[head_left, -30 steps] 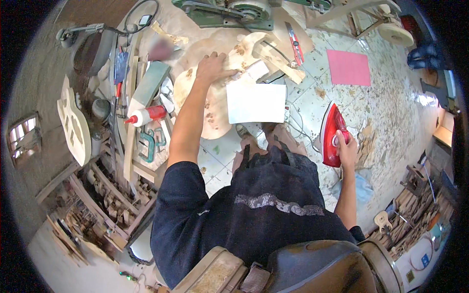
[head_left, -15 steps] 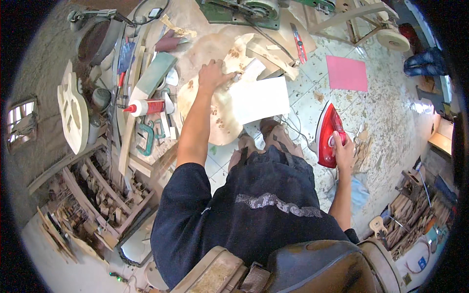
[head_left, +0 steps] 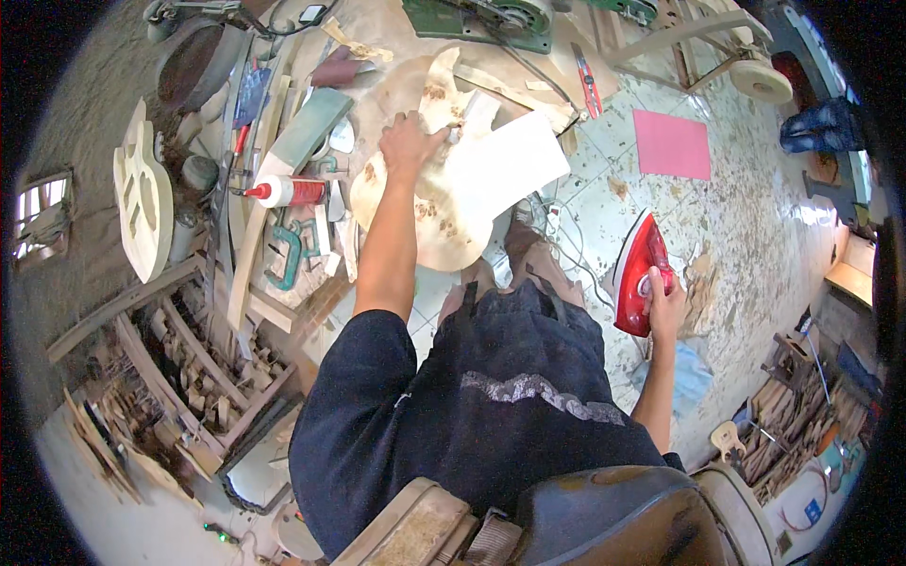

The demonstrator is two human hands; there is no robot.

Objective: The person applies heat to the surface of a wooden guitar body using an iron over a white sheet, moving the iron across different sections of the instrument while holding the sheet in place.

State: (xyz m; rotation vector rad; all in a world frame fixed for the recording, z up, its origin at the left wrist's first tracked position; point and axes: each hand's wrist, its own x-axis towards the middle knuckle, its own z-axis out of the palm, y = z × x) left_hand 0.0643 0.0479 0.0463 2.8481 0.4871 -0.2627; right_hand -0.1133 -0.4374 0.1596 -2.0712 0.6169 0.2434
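Note:
A pale, guitar-shaped wooden body (head_left: 442, 236) with brown burl patches lies at the bench edge in front of me. My left hand (head_left: 411, 143) grips its upper left part, thumb stretched toward the white sheet (head_left: 514, 165) lying over its right side. That sheet overhangs the bench edge. Off to the right, my right hand (head_left: 665, 300) is wrapped round the handle of a red clothes iron (head_left: 644, 278). The iron is held above the floor with its pointed tip away from me, apart from the wood.
A glue bottle (head_left: 288, 191), green clamps (head_left: 288, 255) and wood strips crowd the bench's left side. Green machinery (head_left: 481, 24) stands at the back, near a red utility knife (head_left: 587, 85). A pink sheet (head_left: 672, 144) lies on the tiled floor (head_left: 755, 217). A cord trails below the bench.
The wooden body and white sheet have turned counterclockwise under my left hand, the sheet's right end rising. The iron has shifted slightly toward me, still in my right hand.

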